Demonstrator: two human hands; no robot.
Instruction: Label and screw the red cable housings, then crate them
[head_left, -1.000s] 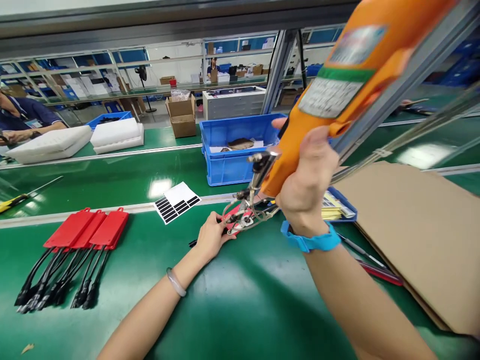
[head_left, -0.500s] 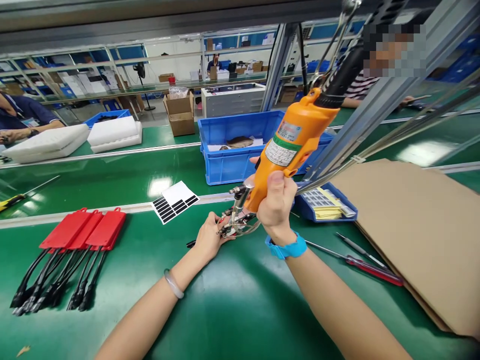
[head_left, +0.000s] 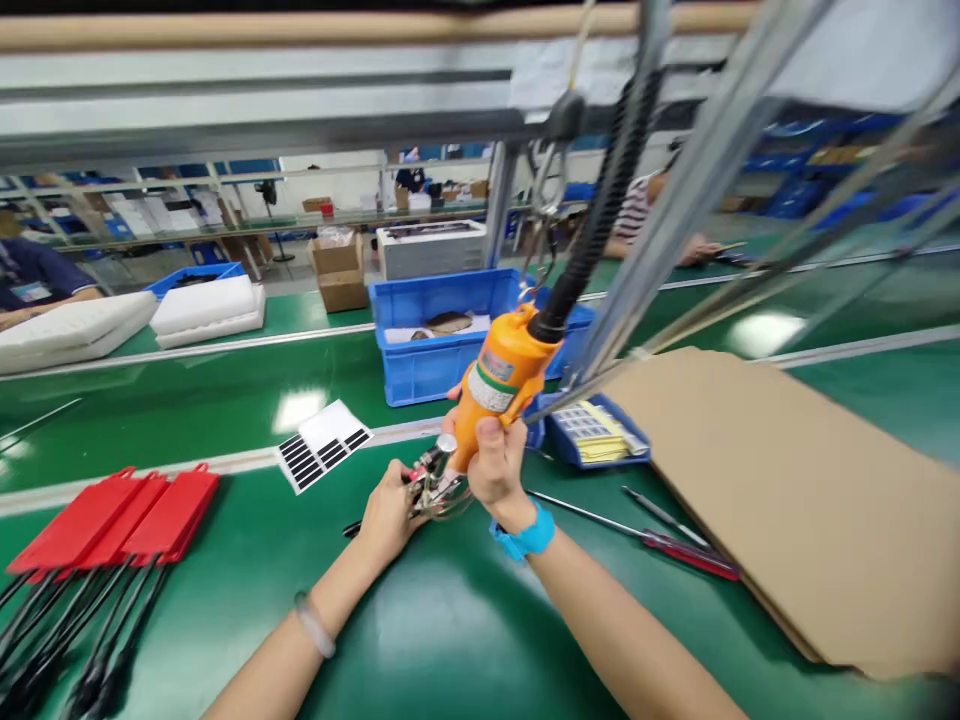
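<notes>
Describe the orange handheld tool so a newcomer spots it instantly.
Find the large blue rectangular plastic bin near the picture's centre. Nearer the camera, the right hand's grip holds the slanted orange cylindrical tool. Unlike its neighbours, it is bright orange, with a green-and-white band and a black ribbed hose on top.

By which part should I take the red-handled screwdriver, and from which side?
Probably by the thick red handle, from above and the near side: the thin shaft points left, while the pen-like tool and cardboard lie beyond.
</notes>
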